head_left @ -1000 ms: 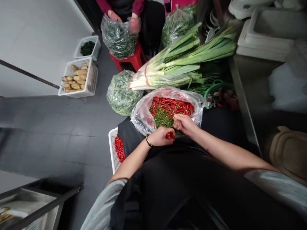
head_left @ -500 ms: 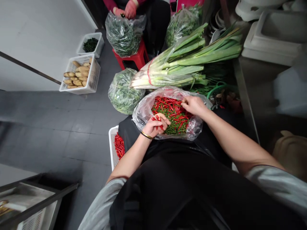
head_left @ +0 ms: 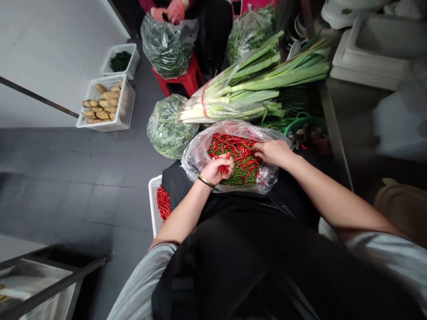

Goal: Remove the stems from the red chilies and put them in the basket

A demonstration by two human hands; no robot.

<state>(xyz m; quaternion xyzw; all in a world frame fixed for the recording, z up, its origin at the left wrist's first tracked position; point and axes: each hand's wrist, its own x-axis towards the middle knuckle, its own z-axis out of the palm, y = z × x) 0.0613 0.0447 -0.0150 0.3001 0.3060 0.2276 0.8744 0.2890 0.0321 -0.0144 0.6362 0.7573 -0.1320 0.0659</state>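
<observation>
An open clear plastic bag (head_left: pixel 196 155) rests on my lap, full of red chili peppers (head_left: pixel 233 144) with green stems (head_left: pixel 243 175). Over its near left side, my left hand (head_left: pixel 218 169) is closed around several red chili peppers (head_left: pixel 225 168), whose ends stick out between the fingers. My right hand (head_left: pixel 271 152) reaches into the bag from the right, its fingers bent and pinched at a red chili pepper; the fingertips are partly hidden among the pile. By my left leg stands a white basket (head_left: pixel 154 204) holding red chili peppers without stems (head_left: pixel 163 202).
Beyond the bag lie leeks (head_left: pixel 230 93) and a bag of greens (head_left: pixel 171 129). A co-worker's pink-gloved hands (head_left: pixel 173 11) are over another bag of greens (head_left: pixel 168 46) on a red stool (head_left: pixel 187 80). A crate of tubers (head_left: pixel 113 124) stands left; a metal counter edge (head_left: pixel 336 133) runs along the right.
My left hand has closed more tightly round its chili peppers, its fingers curling in. My right hand has lowered slightly, its fingers now deeper among the peppers. The view has shifted a little.
</observation>
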